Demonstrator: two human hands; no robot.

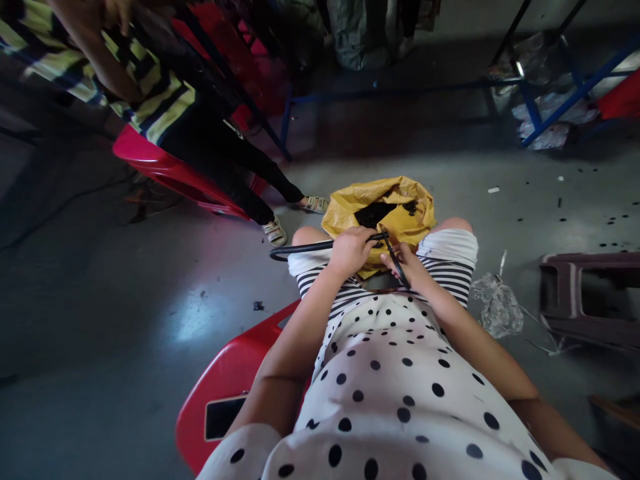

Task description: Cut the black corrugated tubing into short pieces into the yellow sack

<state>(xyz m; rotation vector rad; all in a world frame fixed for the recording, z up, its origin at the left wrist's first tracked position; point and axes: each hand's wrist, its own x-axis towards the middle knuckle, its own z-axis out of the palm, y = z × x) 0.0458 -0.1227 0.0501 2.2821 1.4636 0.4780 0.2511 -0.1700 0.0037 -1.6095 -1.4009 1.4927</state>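
Observation:
My left hand is closed around a black ribbed tube, which runs out to the left and bends back on itself in a loop. The tube's right end pokes out past my fingers. My right hand is closed on a slim black tool, whose upper tip meets that end of the tube; its exact kind is too small to make out. Both hands are above my lap, at the near edge of a yellow sack. Dark pieces lie inside the sack's open mouth.
A person in a striped top is by a red chair at upper left. Under me is another red chair with a dark phone-like slab. A brown stool, crumpled clear plastic and a blue frame are on the right.

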